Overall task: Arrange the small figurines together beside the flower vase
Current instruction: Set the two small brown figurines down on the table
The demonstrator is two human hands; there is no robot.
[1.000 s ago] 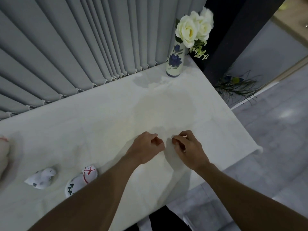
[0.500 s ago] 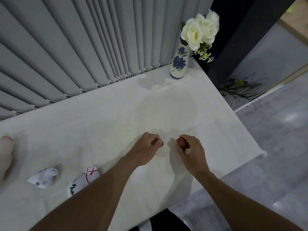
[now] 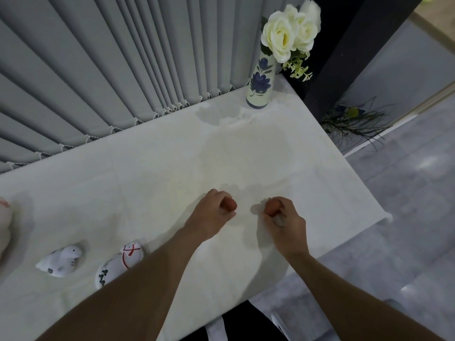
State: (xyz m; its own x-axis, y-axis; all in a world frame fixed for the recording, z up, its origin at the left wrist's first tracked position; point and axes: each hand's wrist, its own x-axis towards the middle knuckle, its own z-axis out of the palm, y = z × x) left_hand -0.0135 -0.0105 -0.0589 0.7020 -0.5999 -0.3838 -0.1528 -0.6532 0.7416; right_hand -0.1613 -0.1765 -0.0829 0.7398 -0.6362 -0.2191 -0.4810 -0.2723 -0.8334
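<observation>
Resting knuckles-up on the white table [image 3: 320, 168], the left hand [image 3: 211, 216] and right hand [image 3: 286, 223] each clench a small brown figurine (vase [image 3: 261, 87] at 12 o'clock, well apart).

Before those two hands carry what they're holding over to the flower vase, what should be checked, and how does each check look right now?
1. Left hand has a firm hold: ok, closed on a small brown piece.
2. Right hand has a firm hold: ok, closed on a similar brown piece.
3. What the brown pieces are: cannot tell, mostly hidden by fingers.
4. Path across the white tabletop to the flower vase: ok, nothing lies between.
5. Vase standing upright at the far corner: ok.
6. All figurines gathered: not ok; the white animal figurine and the snowman figurine sit far left of the vase.
</observation>
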